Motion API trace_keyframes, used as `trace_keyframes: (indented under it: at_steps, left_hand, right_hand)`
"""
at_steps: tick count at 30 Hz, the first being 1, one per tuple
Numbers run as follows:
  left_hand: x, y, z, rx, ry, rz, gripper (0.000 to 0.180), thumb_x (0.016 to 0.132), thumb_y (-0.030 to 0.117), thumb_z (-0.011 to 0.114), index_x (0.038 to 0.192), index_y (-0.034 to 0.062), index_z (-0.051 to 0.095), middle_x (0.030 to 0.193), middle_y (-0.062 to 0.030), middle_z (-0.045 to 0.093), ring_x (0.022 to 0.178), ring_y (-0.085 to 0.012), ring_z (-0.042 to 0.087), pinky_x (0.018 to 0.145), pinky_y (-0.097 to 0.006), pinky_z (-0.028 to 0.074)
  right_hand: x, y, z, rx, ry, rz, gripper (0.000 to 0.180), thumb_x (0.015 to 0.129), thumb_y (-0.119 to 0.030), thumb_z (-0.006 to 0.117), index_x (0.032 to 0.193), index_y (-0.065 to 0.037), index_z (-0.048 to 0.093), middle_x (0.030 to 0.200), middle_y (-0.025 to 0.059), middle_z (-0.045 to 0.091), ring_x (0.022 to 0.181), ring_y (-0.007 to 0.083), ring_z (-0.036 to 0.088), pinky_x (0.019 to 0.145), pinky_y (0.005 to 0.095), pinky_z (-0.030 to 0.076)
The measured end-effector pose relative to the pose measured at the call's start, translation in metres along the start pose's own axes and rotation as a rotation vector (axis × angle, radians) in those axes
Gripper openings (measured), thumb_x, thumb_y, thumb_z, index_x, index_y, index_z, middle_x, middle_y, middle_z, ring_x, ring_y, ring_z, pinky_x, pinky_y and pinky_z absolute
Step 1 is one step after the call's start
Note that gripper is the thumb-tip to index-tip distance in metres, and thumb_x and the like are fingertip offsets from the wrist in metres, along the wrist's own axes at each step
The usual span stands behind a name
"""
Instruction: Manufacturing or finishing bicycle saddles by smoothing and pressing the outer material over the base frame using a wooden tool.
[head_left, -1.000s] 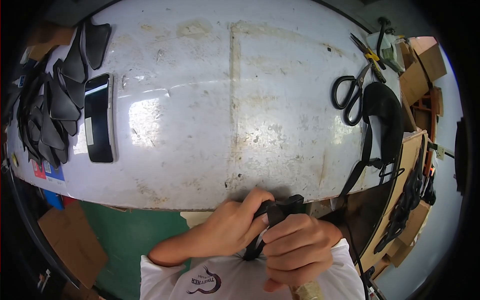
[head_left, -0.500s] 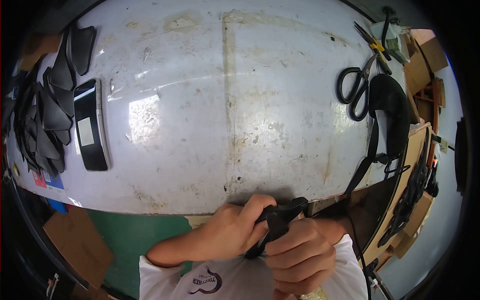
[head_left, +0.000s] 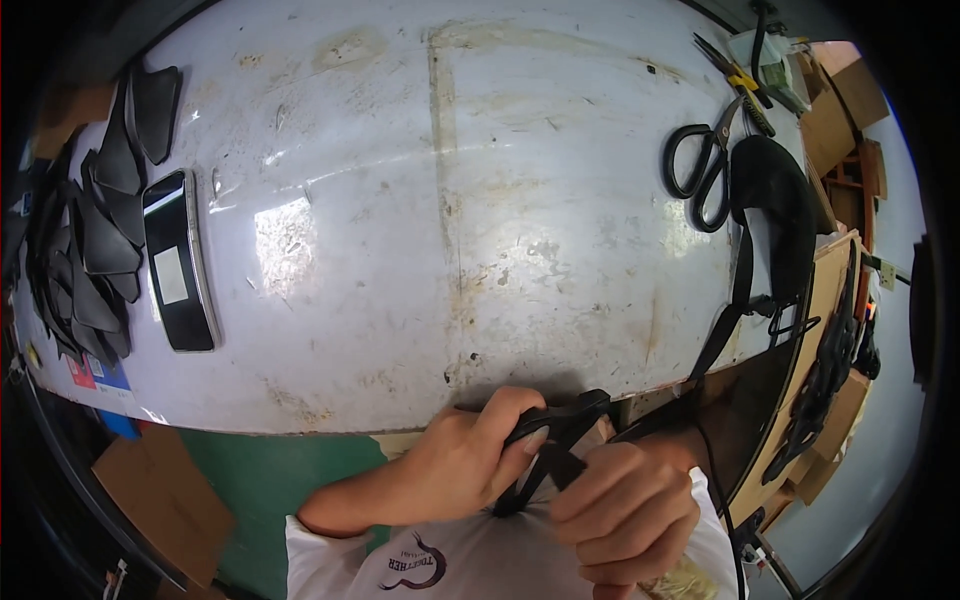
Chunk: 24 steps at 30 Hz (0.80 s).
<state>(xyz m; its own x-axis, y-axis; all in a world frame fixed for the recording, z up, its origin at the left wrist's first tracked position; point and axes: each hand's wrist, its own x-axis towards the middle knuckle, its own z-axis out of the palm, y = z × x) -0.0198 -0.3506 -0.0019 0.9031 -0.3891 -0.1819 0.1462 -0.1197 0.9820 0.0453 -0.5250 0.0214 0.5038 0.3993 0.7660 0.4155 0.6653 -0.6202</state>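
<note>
At the table's near edge my left hand (head_left: 468, 452) is closed round a black piece (head_left: 578, 408) that looks like a soft strap or trim, its thumb pressed on top. From that piece a narrow black part hangs toward my shirt. My right hand (head_left: 632, 512), fingers curled, grips a short black strip (head_left: 562, 464) that runs from beside the left thumb into its fist. A bit of black also shows below the right fist. How strip and piece join is hidden by the fingers.
Black-handled scissors (head_left: 700, 175), yellow-handled pliers (head_left: 742, 80) and a black curved pouch-like item with straps (head_left: 785, 190) lie at the right. A phone (head_left: 180, 262) and a pile of black cut pieces (head_left: 100, 240) are at the left. Cardboard (head_left: 160, 500) stands below.
My right hand has moved right and slightly down with the black strip, away from my left hand. The left hand keeps its grip. The whole view has shifted slightly.
</note>
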Motion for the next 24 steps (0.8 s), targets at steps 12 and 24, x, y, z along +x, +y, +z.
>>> trace_keyframes:
  at_steps: [12, 24]
  left_hand:
    - [0.002, 0.003, 0.003, 0.011, 0.036, 0.005, 0.032, 0.1, 0.006, 0.066, 0.128, 0.0005, 0.052, 0.07, -0.0147, 0.064, 0.057, -0.0358, 0.068, 0.053, -0.042, 0.052]
    - [0.0, 0.006, 0.003, 0.06, 0.056, -0.036, 0.029, 0.102, 0.008, 0.067, 0.127, 0.0011, 0.054, 0.072, -0.0137, 0.064, 0.056, -0.0308, 0.067, 0.052, -0.039, 0.051]
  right_hand:
    - [-0.027, -0.004, 0.01, 0.078, 0.535, 0.088, 0.024, 0.096, -0.009, 0.08, 0.082, 0.003, 0.065, 0.073, 0.0132, 0.066, 0.058, 0.0271, 0.063, 0.052, 0.0425, 0.054]
    - [-0.046, -0.014, 0.03, -0.257, 0.351, 0.013, 0.027, 0.102, -0.02, 0.075, 0.101, -0.003, 0.054, 0.101, 0.014, 0.058, 0.08, 0.028, 0.058, 0.071, 0.0496, 0.054]
